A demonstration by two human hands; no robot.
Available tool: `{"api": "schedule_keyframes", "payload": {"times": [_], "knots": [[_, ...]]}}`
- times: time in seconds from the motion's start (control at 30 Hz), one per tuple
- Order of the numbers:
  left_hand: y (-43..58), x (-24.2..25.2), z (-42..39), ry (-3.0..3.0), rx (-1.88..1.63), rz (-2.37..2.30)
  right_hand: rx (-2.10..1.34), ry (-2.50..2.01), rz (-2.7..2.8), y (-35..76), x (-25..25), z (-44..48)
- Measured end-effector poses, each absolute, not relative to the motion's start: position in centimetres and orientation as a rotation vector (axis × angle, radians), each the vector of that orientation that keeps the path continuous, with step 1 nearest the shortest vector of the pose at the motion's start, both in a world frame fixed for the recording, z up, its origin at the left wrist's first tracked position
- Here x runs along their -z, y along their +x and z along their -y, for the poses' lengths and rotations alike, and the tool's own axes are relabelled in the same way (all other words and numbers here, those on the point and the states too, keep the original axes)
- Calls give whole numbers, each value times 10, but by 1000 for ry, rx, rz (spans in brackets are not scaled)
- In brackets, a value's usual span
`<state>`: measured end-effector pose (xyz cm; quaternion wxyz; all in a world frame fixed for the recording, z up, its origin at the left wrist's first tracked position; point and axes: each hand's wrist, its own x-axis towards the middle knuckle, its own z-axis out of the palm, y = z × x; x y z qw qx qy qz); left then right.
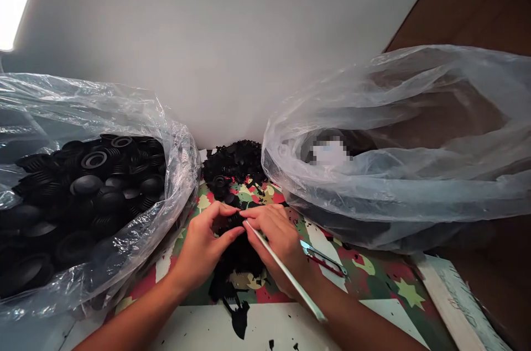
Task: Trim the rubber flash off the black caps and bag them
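Observation:
My left hand (201,243) is closed, with thumb and fingertips pinching a small ribbed black rubber part (233,219). My right hand (280,237) meets it from the other side, its fingertips close against the part. A long, slim white tool (286,273) lies in my right hand and slants back over the wrist; its kind cannot be made out. Under both hands is a dark heap of black scraps (238,257). Just right of my right hand lies a cutter knife (323,258) with a metal and red body.
At left, a clear plastic bag (180,174) holds many black ribbed rubber parts (95,190). Another clear bag (398,190) gapes at right. Black trimmings (236,160) are piled against the wall. A white-painted board (456,301) is at lower right, beside the patterned cloth (385,279).

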<state>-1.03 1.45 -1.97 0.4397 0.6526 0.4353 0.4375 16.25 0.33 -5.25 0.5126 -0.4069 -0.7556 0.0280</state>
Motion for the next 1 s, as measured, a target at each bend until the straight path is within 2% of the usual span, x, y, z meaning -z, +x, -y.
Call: {"api": "schedule_keyframes", "payload": {"times": [0.2,0.43,0.57,0.8,1.0], "knots": [[-15,18,-20,1237,-1112,-1039,-220,-1409,1745,186,56,-22],[-14,25,-28,939,-1277,-1068,-247,-1437,1766,197,61,-27],[-12,25,-26,817,-1271,-1006,-349,-1410,1782,190,53,-25],[-8,21,-21,874,-1120,-951,-935,-1078,1495,169,32,-8],[-8,20,-22,968,-1145,-1045,-1085,-918,1427,167,36,-4]]}}
